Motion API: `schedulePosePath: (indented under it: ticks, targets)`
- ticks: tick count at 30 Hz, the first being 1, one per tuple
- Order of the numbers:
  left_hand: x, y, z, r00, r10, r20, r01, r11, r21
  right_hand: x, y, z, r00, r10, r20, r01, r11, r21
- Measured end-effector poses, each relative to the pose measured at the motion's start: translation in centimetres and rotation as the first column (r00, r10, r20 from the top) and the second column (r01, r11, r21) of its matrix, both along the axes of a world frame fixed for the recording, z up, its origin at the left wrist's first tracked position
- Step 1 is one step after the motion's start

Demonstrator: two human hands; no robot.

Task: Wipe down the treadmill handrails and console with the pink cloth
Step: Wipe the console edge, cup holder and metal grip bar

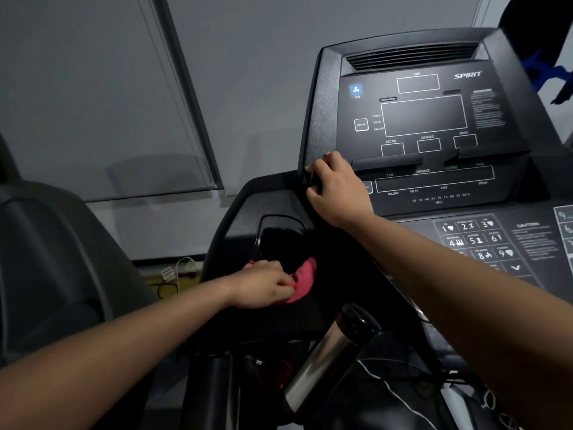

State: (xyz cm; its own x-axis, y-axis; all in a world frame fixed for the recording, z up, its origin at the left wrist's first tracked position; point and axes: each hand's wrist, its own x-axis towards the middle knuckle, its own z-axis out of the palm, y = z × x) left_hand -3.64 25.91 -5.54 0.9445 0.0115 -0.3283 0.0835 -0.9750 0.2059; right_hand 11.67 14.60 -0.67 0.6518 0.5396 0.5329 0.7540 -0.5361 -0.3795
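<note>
The black treadmill console fills the upper right, its displays dark. My left hand grips the bunched pink cloth and presses it on the console's left side, at the lower edge of a glossy cup-holder recess. My right hand curls its fingers round the console's left edge, beside the lower display strip. A chrome-and-black handrail grip slants up from the bottom centre, below both hands. Part of the cloth is hidden under my left hand.
A number keypad and a caution label sit at the right of the console. A grey wall and window blind lie behind on the left. Cables and a plug lie on the floor beyond the treadmill. A dark seat-like shape stands at the left.
</note>
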Motion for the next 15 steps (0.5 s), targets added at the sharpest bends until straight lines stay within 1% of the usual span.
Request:
schedulePosePath:
  ticks: [2, 4, 5, 7, 8, 9, 10, 11, 12, 14, 15]
  targets:
    - [-0.5, -0.8, -0.7, 0.997, 0.046, 0.059, -0.041, 0.995, -0.094, -0.1, 0.1, 0.0, 1.000, -0.004, 0.004, 0.004, 1.000, -0.009]
    - [-0.3, -1.5, -1.4, 0.993, 0.027, 0.111, -0.019, 0.997, -0.073, -0.1, 0.1, 0.0, 1.000, -0.008, 0.009, 0.008, 1.000, -0.013]
    - [0.0, -1.8, -1.7, 0.992, 0.013, 0.127, -0.010, 1.000, -0.027, -0.1, 0.1, 0.0, 1.000, -0.009, 0.014, 0.009, 1.000, -0.014]
    - [1.0, -2.4, -2.5, 0.994, 0.019, 0.112, -0.022, 1.000, 0.022, -0.2, 0.1, 0.0, 1.000, -0.008, 0.018, 0.008, 1.000, -0.011]
    - [1.9, -2.6, -3.0, 0.994, 0.076, 0.076, -0.077, 0.997, 0.012, -0.2, 0.1, 0.0, 1.000, -0.008, 0.018, 0.008, 1.000, -0.010]
    - [2.7, -2.9, -3.4, 0.985, 0.174, 0.016, -0.173, 0.984, -0.029, -0.3, 0.1, 0.0, 1.000, -0.008, 0.016, 0.008, 1.000, -0.012]
    - [3.4, -3.1, -3.5, 0.964, 0.256, -0.073, -0.259, 0.965, -0.036, -0.3, 0.1, 0.0, 1.000, -0.008, 0.017, 0.008, 1.000, -0.013]
    - [4.0, -3.1, -3.9, 0.963, 0.242, -0.121, -0.243, 0.970, 0.010, -0.3, 0.1, -0.1, 1.000, -0.007, 0.018, 0.008, 1.000, -0.014]
    - [4.5, -3.1, -3.9, 0.945, 0.277, -0.173, -0.271, 0.961, 0.055, -0.3, 0.1, -0.1, 1.000, -0.007, 0.019, 0.007, 1.000, -0.013]
    - [5.5, -3.3, -4.4, 0.936, 0.253, -0.244, -0.207, 0.958, 0.199, -0.3, 0.2, 0.0, 1.000, -0.008, 0.018, 0.009, 1.000, -0.016]
    - [5.6, -3.5, -4.4, 0.934, 0.243, -0.263, -0.178, 0.953, 0.247, -0.3, 0.2, 0.0, 1.000, -0.008, 0.015, 0.008, 1.000, -0.019]
